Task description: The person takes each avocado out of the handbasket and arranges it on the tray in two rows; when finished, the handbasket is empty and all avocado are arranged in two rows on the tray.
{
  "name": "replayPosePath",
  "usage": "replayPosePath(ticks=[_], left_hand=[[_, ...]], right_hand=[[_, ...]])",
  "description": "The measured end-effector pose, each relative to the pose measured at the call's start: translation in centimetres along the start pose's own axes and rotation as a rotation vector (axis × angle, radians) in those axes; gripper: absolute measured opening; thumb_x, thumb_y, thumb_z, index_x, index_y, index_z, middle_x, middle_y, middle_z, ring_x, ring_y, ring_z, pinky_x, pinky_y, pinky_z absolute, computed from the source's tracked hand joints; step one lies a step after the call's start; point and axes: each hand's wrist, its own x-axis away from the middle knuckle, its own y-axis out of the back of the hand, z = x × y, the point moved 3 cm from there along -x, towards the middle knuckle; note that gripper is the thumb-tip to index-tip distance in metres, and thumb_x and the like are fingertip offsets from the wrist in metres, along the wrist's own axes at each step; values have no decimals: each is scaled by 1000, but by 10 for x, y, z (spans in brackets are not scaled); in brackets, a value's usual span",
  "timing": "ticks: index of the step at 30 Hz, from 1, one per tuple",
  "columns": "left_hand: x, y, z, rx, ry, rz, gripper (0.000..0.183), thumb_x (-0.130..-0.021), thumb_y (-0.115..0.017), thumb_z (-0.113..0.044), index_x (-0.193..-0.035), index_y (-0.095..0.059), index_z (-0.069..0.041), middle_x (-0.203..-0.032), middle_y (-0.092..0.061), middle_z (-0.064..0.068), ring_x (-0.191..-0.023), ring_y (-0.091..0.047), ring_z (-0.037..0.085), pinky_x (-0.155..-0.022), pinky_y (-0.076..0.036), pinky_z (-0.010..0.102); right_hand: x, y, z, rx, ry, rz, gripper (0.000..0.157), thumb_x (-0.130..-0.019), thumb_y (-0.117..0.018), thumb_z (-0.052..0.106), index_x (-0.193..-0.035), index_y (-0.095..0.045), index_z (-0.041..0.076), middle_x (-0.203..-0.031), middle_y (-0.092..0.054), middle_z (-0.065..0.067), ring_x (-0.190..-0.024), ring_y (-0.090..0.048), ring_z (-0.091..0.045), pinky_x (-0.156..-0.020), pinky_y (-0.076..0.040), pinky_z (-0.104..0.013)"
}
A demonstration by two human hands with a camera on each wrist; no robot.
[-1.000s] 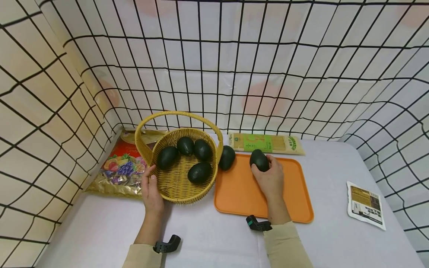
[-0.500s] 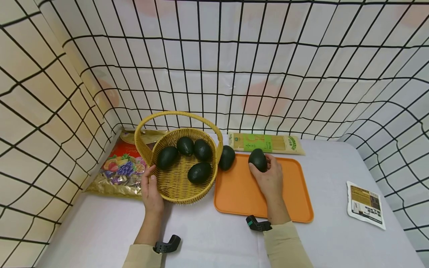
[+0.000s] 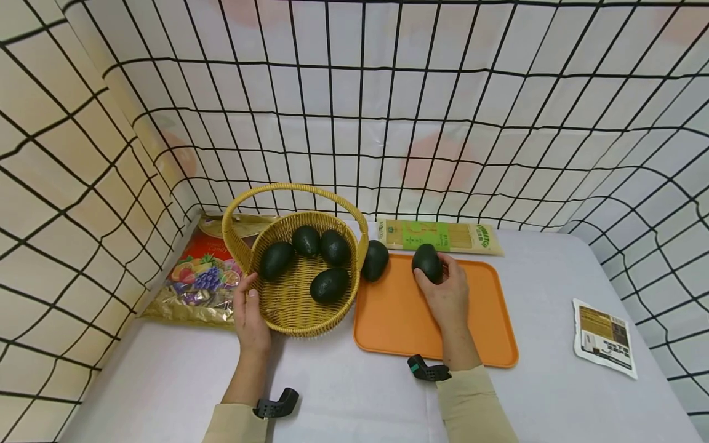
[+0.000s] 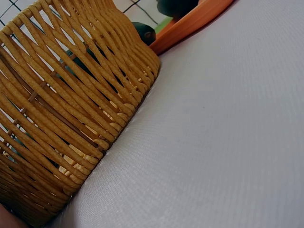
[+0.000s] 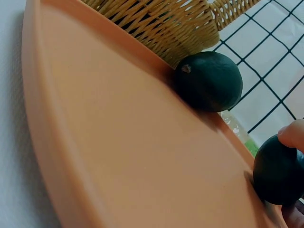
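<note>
My right hand [image 3: 447, 295] pinches a dark green avocado [image 3: 427, 263] between thumb and fingers, over the back part of an orange tray [image 3: 399, 320]. In the right wrist view this avocado [image 5: 277, 171] sits by the tray's far rim. A second avocado [image 3: 375, 261] rests at the tray's back left corner, close to the basket. Against the left side of the yellow wicker basket [image 3: 299, 320] lies my left hand [image 3: 252, 317], its fingers fairly straight. Several avocados [image 3: 330, 285] lie inside the basket, whose tall handle [image 3: 293, 187] arches over it.
A candy bag [image 3: 199, 277] lies left of the basket, partly behind it. Behind the tray is a flat pack of noodles [image 3: 443, 236]. A small white-and-brown packet [image 3: 605, 338] lies at the right. Black netting [image 3: 360, 117] encloses the table's back and sides.
The avocado in my right hand has turned slightly and its top sits a little higher. My left hand and the basket have stayed in place.
</note>
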Motion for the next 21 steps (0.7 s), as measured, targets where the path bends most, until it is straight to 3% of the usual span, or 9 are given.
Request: replayPosePath(ticks=[10,21], left_hand=[[-1,1,2,-11,4,2,40,-108,-33,-17,-141,-48,1,-157,-42,14,-152,-28,29,-122,-22,32],[-1,0,0,-8,-13,1,41,-109,-33,-17,-141,-49,1,-155,-43,16,-149,-32,26,-117,-24,24]], right_hand=[[0,0,-1,-22,-12,-9,66,-86,-82,32,-142,-52,11,-142,-48,-19,-130,-56,-36,-109,-47,-52],[0,-1,0,-80,19,23,65,-87,-82,28,-142,-53,11,-142,-55,-17,-128,-58,-34,-110,-48,-50]])
